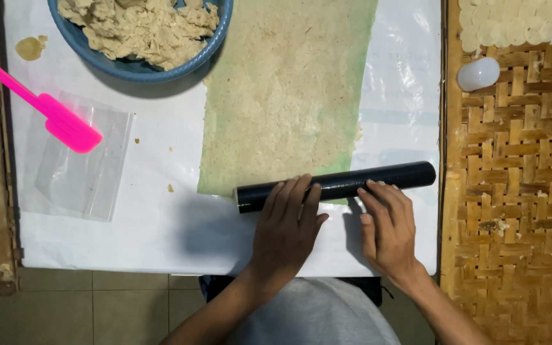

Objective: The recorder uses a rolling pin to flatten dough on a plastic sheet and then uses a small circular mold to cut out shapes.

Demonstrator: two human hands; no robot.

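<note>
Two flat hands press on a black roller [335, 185], fingers stretched open rather than curled around it. The left hand [285, 227] covers the roller's left part, and the right hand [388, 227] touches its middle with the fingertips. The roller lies across the near end of a thin sheet of dough [285, 96] on a white plastic cover [161, 223]. Farther off sit a blue bowl [215, 45] of crumbly dough, a pink spatula [52, 115] on a clear bag [84, 172], and a woven mat [512, 191].

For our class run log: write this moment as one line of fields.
left hand: flat on black roller | right hand: fingertips on roller | roller: near edge of flattened dough sheet | nearby: dough bowl, pink spatula
</note>
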